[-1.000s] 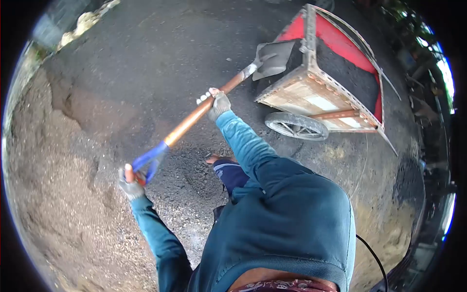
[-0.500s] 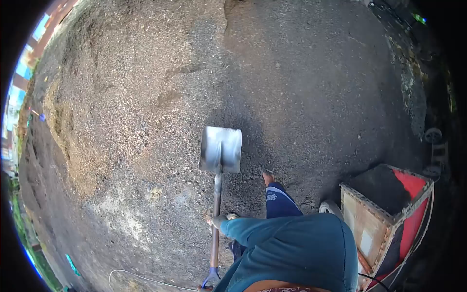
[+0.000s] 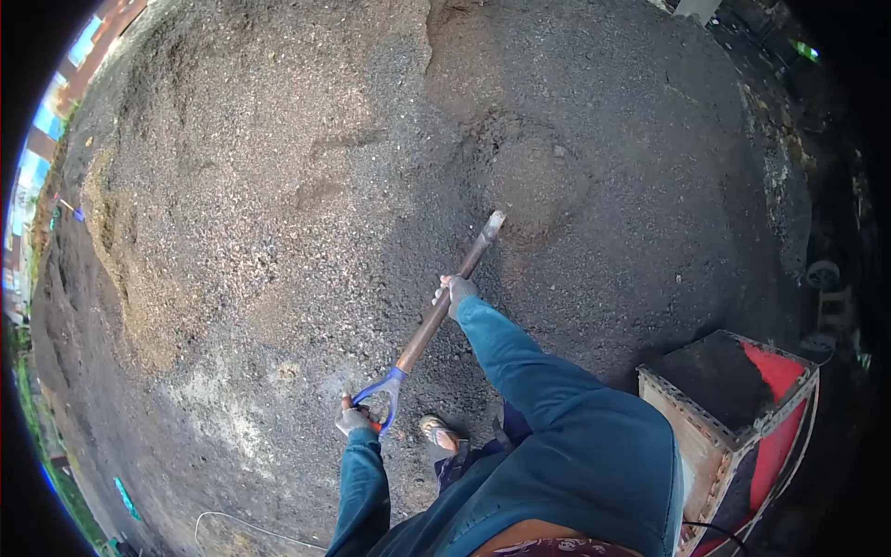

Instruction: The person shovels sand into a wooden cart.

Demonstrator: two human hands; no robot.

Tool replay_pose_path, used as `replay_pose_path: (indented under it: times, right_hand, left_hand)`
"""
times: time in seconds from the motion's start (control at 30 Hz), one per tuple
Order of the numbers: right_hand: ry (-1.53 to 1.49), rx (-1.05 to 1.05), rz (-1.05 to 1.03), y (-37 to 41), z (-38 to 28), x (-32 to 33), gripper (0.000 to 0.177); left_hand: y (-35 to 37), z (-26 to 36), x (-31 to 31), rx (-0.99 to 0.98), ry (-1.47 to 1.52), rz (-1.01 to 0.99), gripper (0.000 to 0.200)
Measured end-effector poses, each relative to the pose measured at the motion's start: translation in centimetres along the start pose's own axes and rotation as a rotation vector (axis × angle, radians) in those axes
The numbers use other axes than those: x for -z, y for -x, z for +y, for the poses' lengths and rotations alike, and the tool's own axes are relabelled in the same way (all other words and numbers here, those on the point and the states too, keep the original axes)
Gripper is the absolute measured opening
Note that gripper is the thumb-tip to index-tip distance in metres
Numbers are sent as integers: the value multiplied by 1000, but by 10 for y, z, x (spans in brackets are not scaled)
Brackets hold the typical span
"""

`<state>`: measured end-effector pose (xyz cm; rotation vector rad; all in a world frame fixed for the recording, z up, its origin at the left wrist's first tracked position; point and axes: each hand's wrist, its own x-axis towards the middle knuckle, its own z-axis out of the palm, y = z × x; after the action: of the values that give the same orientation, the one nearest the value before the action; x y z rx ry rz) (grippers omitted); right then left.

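A shovel with a wooden shaft and a blue D-shaped handle slants up and to the right over the ground. My left hand, in a greyish glove, is closed on the D-handle grip. Farther along, my right hand, also gloved, is wrapped around the wooden shaft. The metal socket meets the dark loose gravel. Out of sight is the blade, apparently under this material.
A wood-framed box with a red side, holding dark material, stands at the lower right. My shod foot is below the shaft. A thin white cord lies at the lower left. Lighter gravel spreads across the left.
The shovel has moved forward and right, turning from nearly upright in view to slanted. Its blade, visible before, is now hidden in the gravel. Both hands moved up with it.
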<state>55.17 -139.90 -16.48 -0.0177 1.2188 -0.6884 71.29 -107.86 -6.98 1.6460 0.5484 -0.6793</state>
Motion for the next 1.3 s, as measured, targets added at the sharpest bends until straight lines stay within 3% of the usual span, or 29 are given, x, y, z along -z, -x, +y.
replay_pose_path:
  times: [0.07, 0.17, 0.23, 0.27, 0.3, 0.33, 0.37, 0.4, 0.47, 0.57, 0.6, 0.63, 0.67, 0.7, 0.77, 0.8, 0.87, 0.93, 0.97, 1.0, 1.07, 1.13, 1.2, 1.27, 1.3]
  right_hand:
    - [-104, -8, 60, 31, 8, 27, 14]
    - [-307, 70, 216, 91, -7, 90, 11]
    - [-468, 212, 215, 141, -33, 144, 9]
    - [-549, 298, 156, 158, -46, 181, 9]
    - [-593, 387, 184, 186, -64, 209, 11]
    - [-685, 498, 210, 218, -86, 231, 13]
    - [-737, 622, 152, 240, -104, 266, 17]
    - [-729, 780, 184, 267, -120, 290, 21]
    - [-735, 936, 72, 316, -136, 328, 23]
    - [-697, 880, 12, 342, -127, 329, 24]
    - [-708, 830, 112, 354, -117, 289, 23]
    - [-670, 749, 6, 331, -107, 291, 23]
    - [-631, 656, -48, 309, -93, 278, 21]
    - [-630, 522, 101, 292, -77, 245, 19]
    - [-389, 336, 83, 218, -16, 220, 16]
    - [-346, 158, 150, 184, 26, 201, 15]
    - [-86, -117, 41, 158, 132, 155, 20]
    - [165, -328, 42, 151, 207, 130, 19]
    - [232, -399, 51, 144, 226, 128, 18]
    - [267, -446, 64, 134, 234, 129, 18]
    - [297, -505, 94, 104, 232, 130, 17]
    - [275, -495, 94, 67, 217, 118, 16]
    - [204, -418, 82, 18, 183, 95, 15]
    - [122, -310, 109, -32, 124, 70, 14]
    - [86, -283, 123, -43, 104, 62, 13]
  left_hand:
    - [-14, -3, 21, -18, -14, -125, 37]
    - [-44, -33, 22, -260, -191, -321, 37]
    - [-7, -23, -14, -163, -256, -526, 34]
    - [14, -19, -43, -230, -365, -606, 34]
    - [68, 11, -72, -184, -457, -757, 35]
    - [58, -12, -105, -423, -496, -946, 37]
    - [115, 11, -134, -518, -564, -1068, 37]
    - [170, 34, -152, -920, -592, -1147, 35]
    - [244, 61, -158, -1130, -491, -1355, 31]
    - [265, 76, -105, -1067, -491, -1396, 29]
    - [248, 66, -86, -1035, -429, -1295, 30]
    - [218, 51, -62, -874, -509, -1209, 28]
    - [180, 29, -36, -686, -484, -1093, 29]
    - [132, -4, -5, -364, -380, -971, 31]
    - [85, -36, 70, -101, -265, -585, 34]
    - [43, -73, 123, -20, -218, -364, 33]
    - [-11, -124, 258, 245, -44, 4, 28]
    - [32, -105, 355, 312, -115, 296, 39]
    - [76, -75, 367, 367, -68, 383, 42]
    - [72, -76, 422, 346, -140, 486, 44]
    - [109, -28, 421, 435, -44, 633, 45]
    - [79, -12, 388, 392, -27, 525, 37]
    - [14, -12, 255, 249, -146, 416, 35]
    - [-13, -17, 100, 123, -187, 134, 32]
    - [-20, -24, 67, 29, -172, 178, 30]
